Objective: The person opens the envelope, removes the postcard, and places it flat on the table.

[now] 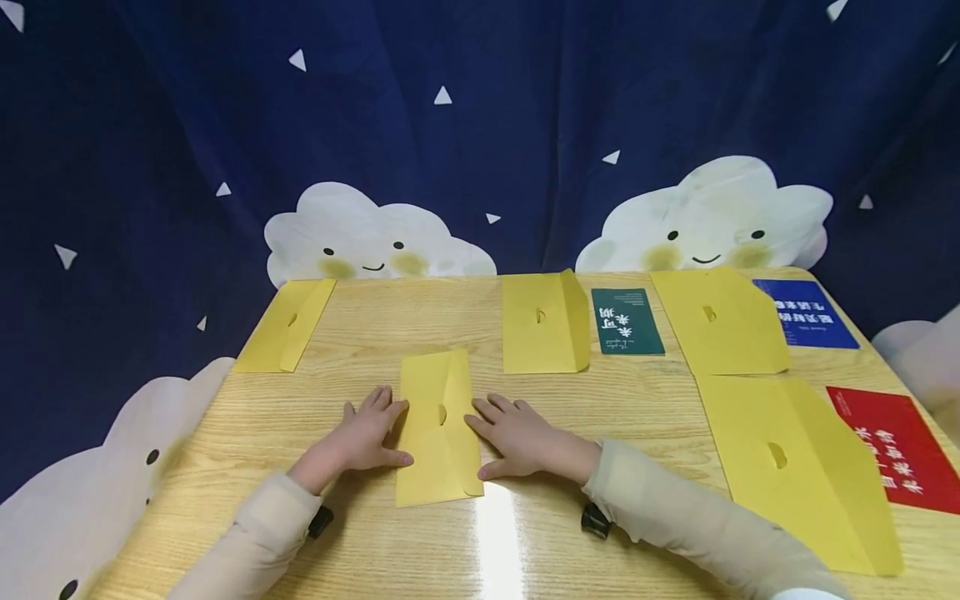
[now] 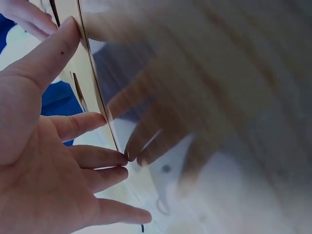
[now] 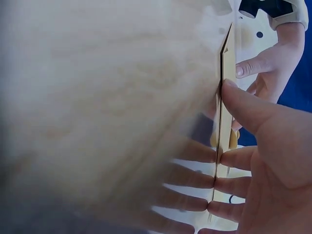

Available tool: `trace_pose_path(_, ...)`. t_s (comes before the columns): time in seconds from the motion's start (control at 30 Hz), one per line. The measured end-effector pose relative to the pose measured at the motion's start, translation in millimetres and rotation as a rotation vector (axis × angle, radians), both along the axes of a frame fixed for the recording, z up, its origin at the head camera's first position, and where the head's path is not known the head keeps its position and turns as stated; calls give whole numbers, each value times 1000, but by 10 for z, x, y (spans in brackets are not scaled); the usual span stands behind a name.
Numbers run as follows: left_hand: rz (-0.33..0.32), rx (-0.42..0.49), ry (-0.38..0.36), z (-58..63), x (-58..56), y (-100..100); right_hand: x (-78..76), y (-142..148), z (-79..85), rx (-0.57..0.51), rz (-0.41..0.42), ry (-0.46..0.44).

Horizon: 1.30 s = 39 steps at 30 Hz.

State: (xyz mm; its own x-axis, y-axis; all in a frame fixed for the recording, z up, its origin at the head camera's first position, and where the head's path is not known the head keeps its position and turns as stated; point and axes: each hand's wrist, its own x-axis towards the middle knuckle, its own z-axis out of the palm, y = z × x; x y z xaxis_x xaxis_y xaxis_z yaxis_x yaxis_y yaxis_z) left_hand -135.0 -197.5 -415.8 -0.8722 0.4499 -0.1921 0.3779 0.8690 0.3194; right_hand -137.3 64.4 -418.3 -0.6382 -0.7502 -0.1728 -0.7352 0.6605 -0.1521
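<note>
A yellow paper envelope (image 1: 427,450) lies in front of the person, its flap folded over and a small half-round tab cut at its middle. At its left side, the left hand (image 1: 366,433) has its fingers spread, with the thumb lying at the envelope's lower left edge. Opposite, the right hand (image 1: 521,437) lies along the right edge, fingers extended and fingertips at the paper. Both wrist views show the envelope edge-on as a thin strip (image 3: 227,73), low on the glossy tabletop, with straight fingers of each hand touching down beside it.
Another yellow envelope (image 1: 281,333) lies at the far left of the wooden table (image 1: 360,550). Envelopes with raised flaps lie at back centre (image 1: 532,333), back right (image 1: 720,333) and right (image 1: 795,475). Beside them are a green card (image 1: 628,333), a blue card (image 1: 817,325) and a red card (image 1: 915,458).
</note>
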Motion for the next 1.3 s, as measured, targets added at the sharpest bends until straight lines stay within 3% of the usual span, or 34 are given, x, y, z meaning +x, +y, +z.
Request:
trace_pose_path(0.6,20,-36,-10,-2,236,134,180,124,-27,-14,57,59)
trace_pose_path(0.9,7,-37,6,-2,355,179,221,218,-9,-90,147,104)
trace_pose_path(1.1,10,-64,15,22,389,231,187,258,-46,-153,90,40)
trace_pose_path(1.3,-1,-105,29,31,411,272,184,249,-47,-78,58,21)
